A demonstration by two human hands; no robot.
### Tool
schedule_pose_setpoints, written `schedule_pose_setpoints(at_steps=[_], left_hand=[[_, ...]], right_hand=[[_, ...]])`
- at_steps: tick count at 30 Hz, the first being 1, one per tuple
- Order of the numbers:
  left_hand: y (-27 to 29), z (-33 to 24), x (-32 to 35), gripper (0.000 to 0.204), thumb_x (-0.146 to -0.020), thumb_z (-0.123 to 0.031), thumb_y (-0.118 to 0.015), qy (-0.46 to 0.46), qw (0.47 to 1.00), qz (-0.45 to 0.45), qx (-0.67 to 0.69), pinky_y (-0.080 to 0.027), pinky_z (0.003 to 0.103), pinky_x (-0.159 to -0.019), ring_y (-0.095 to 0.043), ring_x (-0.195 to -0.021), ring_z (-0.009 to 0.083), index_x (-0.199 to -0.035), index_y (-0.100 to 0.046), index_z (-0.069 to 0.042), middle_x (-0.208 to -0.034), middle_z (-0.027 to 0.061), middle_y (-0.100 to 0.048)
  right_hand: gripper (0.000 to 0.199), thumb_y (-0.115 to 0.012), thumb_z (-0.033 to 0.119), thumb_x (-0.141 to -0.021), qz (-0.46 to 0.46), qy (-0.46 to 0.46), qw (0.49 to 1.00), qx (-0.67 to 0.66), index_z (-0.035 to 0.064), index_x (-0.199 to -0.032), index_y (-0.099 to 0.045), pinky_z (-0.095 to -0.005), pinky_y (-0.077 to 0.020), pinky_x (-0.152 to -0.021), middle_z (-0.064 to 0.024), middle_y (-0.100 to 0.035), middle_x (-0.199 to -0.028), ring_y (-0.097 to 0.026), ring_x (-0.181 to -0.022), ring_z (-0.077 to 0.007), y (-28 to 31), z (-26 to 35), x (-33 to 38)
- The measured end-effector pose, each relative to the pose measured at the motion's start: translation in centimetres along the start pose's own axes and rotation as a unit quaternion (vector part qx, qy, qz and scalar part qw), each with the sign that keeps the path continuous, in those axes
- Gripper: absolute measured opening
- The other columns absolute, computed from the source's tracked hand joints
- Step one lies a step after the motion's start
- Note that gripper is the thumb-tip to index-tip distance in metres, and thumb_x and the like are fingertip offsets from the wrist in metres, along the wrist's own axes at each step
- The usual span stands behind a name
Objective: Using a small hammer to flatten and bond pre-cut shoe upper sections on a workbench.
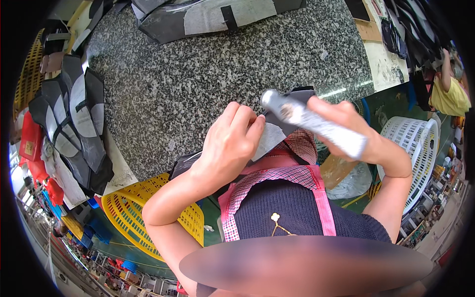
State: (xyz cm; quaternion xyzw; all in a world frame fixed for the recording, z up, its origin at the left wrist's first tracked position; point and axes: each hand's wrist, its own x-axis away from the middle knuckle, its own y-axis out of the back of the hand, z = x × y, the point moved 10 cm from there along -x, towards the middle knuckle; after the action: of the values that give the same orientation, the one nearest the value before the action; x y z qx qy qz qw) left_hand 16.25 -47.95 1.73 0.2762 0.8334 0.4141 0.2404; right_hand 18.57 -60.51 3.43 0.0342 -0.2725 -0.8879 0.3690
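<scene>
My right hand (341,121) is closed round a silver hammer (284,110), smeared by motion, raised over the near edge of the granite slab. Below it lies a black shoe-upper-like piece (269,136) with a light grey patch, partly overhanging the slab edge towards my lap. My left hand (230,136) pinches the edge of this piece between thumb and fingers, just left of the hammer head. Much of the piece is hidden by my hands and the hammer.
A speckled granite slab (217,79) fills the worktop. Similar black and grey pieces (227,17) lie at its far edge, with another stack (71,119) on the left. A yellow basket (148,213) stands lower left, a white basket (413,148) at right. Another person (448,94) is far right.
</scene>
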Motion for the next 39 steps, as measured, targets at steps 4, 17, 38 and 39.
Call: schedule_pose_setpoints(at_steps=[4, 17, 38, 39], left_hand=[[-0.3, 0.6, -0.4, 0.032, -0.073, 0.001, -0.065, 0.014, 1.000, 0.011, 0.013, -0.053, 0.037, -0.070, -0.057, -0.087, 0.0281, -0.105, -0.067, 0.005, -0.093, 0.0125, -0.057], [-0.9, 5.1, -3.4, 0.016, -0.081, -0.007, -0.076, 0.200, 0.956, 0.030, 0.215, -0.052, 0.035, -0.067, -0.065, -0.076, 0.0276, -0.096, -0.075, 0.000, -0.083, 0.0109, -0.067], [0.3, 5.1, -0.9, 0.015, -0.081, -0.002, -0.075, 0.201, 0.956, -0.029, 0.211, -0.052, 0.034, -0.063, -0.063, -0.074, 0.0249, -0.097, -0.074, -0.002, -0.084, 0.0095, -0.063], [0.0, 5.0, -0.6, 0.015, -0.081, -0.002, -0.075, 0.200, 0.956, -0.028, 0.212, -0.052, 0.034, -0.063, -0.063, -0.074, 0.0249, -0.097, -0.074, -0.002, -0.084, 0.0095, -0.063]], right_hand=[[0.012, -0.055, 0.011, -0.096, 0.021, -0.060, 0.995, 0.076, -0.0005, -0.097, -0.050, -0.0456, -0.0513, -0.059, -0.0211, -0.062, -0.073, -0.065, -0.067, -0.0416, 0.4, -2.1, -0.1], [0.017, -0.055, 0.015, -0.095, -0.107, -0.081, 0.987, 0.088, 0.0002, -0.104, -0.052, -0.0501, -0.0469, -0.060, -0.0250, -0.059, -0.072, -0.061, -0.073, -0.0469, 3.3, -4.1, 1.2], [0.016, -0.056, 0.013, -0.096, -0.037, -0.106, 0.993, 0.026, -0.0017, -0.099, -0.050, -0.0494, -0.0479, -0.059, -0.0245, -0.058, -0.073, -0.060, -0.071, -0.0477, 0.8, -4.1, 0.6], [0.014, -0.057, 0.012, -0.095, -0.055, -0.070, 0.994, 0.060, -0.0012, -0.098, -0.050, -0.0474, -0.0478, -0.058, -0.0246, -0.058, -0.075, -0.060, -0.073, -0.0477, 1.6, -3.0, 0.5]])
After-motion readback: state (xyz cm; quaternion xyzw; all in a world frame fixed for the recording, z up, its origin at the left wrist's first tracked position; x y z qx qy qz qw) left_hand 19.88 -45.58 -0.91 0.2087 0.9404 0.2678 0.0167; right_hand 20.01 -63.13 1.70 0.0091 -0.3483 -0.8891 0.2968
